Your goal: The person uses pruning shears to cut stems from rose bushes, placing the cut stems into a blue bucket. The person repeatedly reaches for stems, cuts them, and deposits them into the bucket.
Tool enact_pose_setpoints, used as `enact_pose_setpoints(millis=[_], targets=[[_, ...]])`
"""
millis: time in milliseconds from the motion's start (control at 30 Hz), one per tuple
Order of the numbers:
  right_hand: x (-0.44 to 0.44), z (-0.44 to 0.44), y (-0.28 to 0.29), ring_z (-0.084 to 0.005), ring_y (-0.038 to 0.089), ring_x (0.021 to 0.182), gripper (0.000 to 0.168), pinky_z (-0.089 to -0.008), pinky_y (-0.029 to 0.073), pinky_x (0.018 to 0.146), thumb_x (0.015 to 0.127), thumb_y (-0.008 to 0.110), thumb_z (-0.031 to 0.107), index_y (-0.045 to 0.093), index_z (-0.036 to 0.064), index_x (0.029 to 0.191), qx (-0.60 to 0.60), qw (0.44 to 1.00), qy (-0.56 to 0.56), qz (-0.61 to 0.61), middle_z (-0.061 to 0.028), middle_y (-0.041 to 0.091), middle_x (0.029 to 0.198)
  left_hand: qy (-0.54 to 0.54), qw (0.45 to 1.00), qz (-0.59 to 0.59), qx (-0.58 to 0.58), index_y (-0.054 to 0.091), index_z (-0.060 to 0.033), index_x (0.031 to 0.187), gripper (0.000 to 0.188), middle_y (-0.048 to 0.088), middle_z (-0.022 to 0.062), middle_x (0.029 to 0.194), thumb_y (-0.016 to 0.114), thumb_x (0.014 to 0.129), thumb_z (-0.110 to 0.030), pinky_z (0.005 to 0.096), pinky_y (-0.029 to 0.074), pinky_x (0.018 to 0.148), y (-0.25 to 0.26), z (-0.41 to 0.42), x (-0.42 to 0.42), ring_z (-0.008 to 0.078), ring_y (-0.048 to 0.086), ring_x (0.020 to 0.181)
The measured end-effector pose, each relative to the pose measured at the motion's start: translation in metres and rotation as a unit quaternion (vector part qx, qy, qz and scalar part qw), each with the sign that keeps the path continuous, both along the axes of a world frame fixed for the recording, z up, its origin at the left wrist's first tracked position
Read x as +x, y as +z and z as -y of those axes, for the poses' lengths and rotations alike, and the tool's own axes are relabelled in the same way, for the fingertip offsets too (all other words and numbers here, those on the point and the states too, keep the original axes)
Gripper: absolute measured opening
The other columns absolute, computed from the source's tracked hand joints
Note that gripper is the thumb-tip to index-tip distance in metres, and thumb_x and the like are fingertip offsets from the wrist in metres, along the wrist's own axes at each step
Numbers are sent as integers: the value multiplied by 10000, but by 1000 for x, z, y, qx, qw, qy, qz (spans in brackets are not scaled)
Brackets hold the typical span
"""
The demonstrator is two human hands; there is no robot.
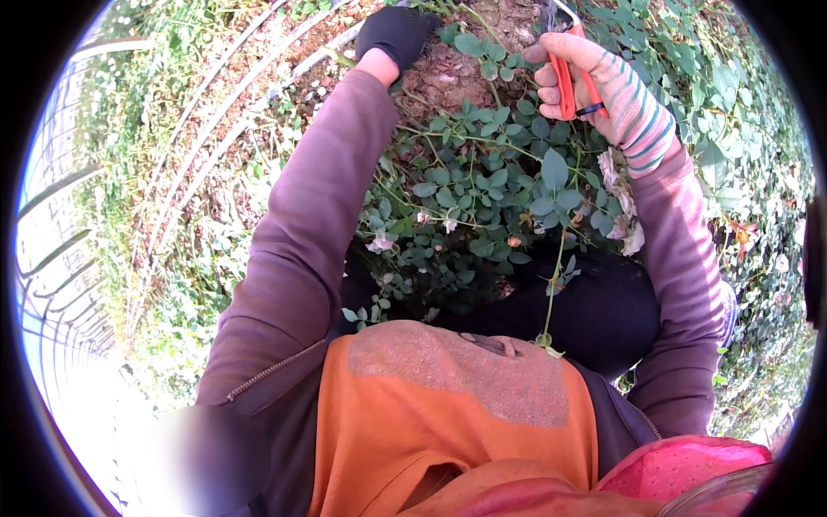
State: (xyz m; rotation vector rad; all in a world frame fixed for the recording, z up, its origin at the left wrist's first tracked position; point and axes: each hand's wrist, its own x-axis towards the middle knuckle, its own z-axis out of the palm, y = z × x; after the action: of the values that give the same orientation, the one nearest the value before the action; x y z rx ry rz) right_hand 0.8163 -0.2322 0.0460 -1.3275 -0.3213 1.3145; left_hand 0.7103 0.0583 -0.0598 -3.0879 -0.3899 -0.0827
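Observation:
My right hand, in a striped knit glove with bare fingertips showing, is wrapped around red-handled pruning shears near the top right. The blades of the shears run up to the picture's top edge and are partly out of sight. At the top centre my left hand wears a black glove and lies among stems over bare soil; its fingers are turned away, so a grip on a stem cannot be made out. Leafy rose stems with small pale pink blooms spread between my arms and over my dark-clothed legs.
Pale hoses or pipes curve along the ground at the left. Dense rose foliage rises on the right, with more pale blooms beside my right forearm. Curved frame bars stand at the far left. Brown soil shows ahead.

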Motion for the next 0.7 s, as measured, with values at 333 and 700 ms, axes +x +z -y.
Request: enact_pose_setpoints(millis=[333,700], targets=[[-12,3,2,-138,649,744,496,-324,574,720,869,650,453,636,32,1133,-57,996,40,-49,-11,648,833,248,901,212,-284,726,-86,894,298,630,74,602,577,912,-343,330,497,573,69,52,-34,184,612,531],[-42,-28,-18,-193,667,756,478,-384,577,740,888,640,359,588,-35,1154,8,933,112,-342,-63,668,846,2,967,171,-190,701,-45,1067,337,710,175,967,629,888,-322,365,534,810,81,-1,12,272,697,900]])
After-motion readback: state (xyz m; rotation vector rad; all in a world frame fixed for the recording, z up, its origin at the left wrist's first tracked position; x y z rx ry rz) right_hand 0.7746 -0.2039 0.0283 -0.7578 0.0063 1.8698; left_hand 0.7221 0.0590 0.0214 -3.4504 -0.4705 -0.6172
